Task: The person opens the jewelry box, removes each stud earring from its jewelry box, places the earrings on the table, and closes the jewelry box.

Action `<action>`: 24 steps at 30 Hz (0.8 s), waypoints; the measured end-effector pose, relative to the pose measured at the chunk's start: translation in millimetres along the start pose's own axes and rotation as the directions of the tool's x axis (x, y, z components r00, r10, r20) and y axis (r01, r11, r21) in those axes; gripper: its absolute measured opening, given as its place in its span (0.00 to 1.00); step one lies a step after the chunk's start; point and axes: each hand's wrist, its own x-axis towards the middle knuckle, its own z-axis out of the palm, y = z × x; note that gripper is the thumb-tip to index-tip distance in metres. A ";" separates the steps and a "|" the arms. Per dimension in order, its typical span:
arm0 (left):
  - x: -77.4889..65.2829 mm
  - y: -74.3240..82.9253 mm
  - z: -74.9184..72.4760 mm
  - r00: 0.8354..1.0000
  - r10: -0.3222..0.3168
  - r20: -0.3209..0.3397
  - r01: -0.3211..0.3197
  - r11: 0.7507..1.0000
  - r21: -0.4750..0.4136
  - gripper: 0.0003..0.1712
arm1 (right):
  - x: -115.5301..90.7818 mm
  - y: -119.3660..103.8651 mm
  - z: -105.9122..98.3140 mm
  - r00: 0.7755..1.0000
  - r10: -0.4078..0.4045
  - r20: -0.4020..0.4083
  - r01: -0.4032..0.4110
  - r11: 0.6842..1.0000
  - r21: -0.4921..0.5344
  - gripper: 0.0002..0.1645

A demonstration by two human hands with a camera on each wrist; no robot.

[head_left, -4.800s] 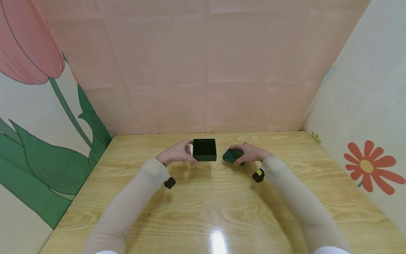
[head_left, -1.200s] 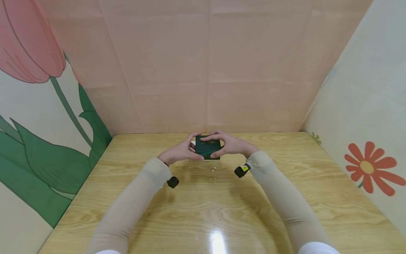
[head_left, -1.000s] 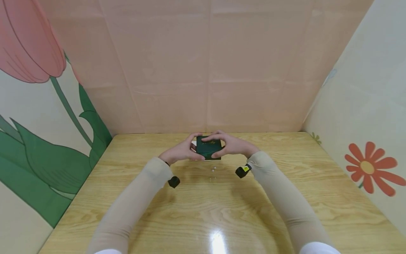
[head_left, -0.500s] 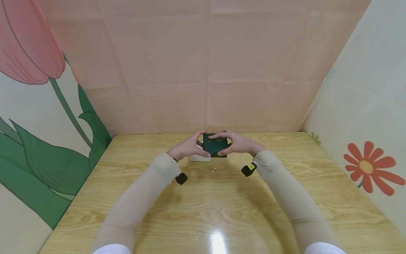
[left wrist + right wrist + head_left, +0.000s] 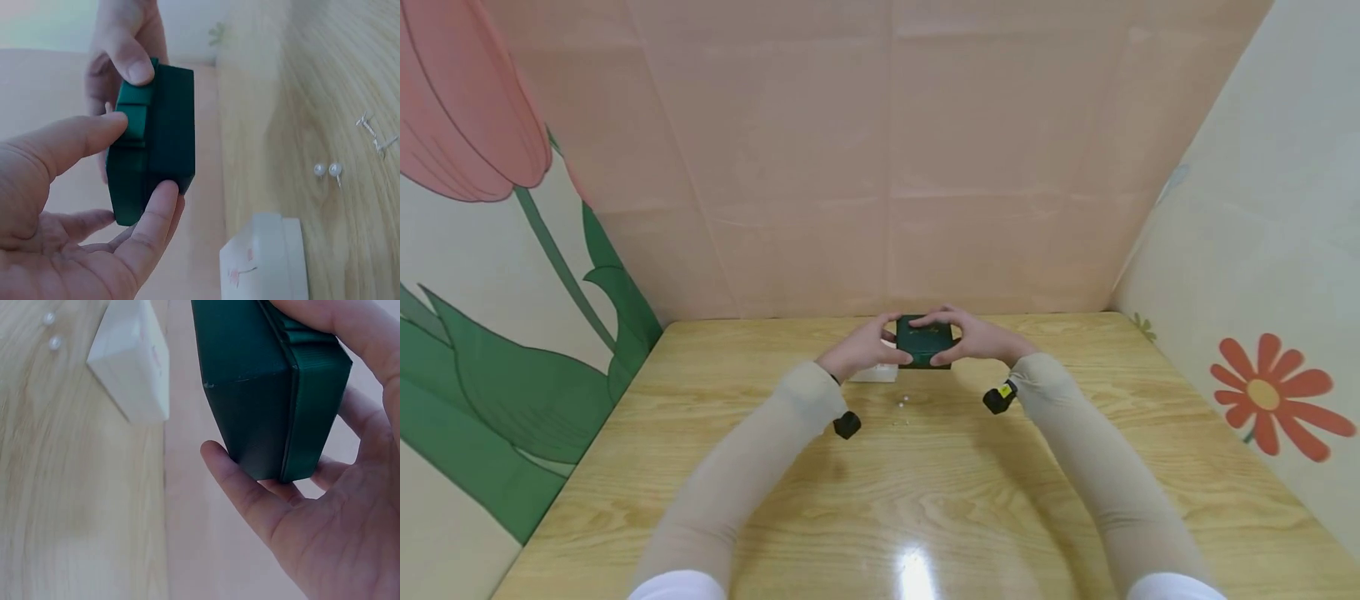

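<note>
A dark green gift box [image 5: 925, 340] with gold lettering and a ribbon band along its lid is held up above the table. Its lid sits on the base. My left hand [image 5: 861, 346] grips the box from the left, thumb on the ribbon side and fingers under the base in the left wrist view. From the other side my right hand [image 5: 981, 336] holds it, thumb at the ribbon [image 5: 134, 122] and fingers around the far side and bottom. The inside of the box is hidden.
Below the left hand a white box [image 5: 874, 374] with small red marks lies on the wood-grain table [image 5: 820, 517]. Nearer lie two pearl earrings [image 5: 328, 170] and a pair of thin silver earrings [image 5: 375, 134]. A pink-covered wall [image 5: 887, 208] stands behind.
Earlier my left hand held the open base while my right hand held the lid apart; now the lid is on. Both hands have since shifted the box right, uncovering the white box.
</note>
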 end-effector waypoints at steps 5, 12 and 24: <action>6.8 -0.7 8.5 1.000 -0.015 -0.027 0.015 1.000 0.000 0.47 | 1.4 11.2 -1.8 1.000 0.025 0.006 -0.025 0.999 0.022 0.42; 20.8 -4.1 18.2 0.999 -0.036 -0.024 0.034 0.996 -0.077 0.37 | 7.1 26.0 -3.5 0.997 0.078 0.021 -0.078 0.996 0.037 0.44; 39.0 -6.7 27.2 0.995 -0.101 -0.012 0.101 0.991 0.089 0.26 | 12.7 50.0 1.5 0.994 0.097 0.056 -0.101 0.993 0.063 0.47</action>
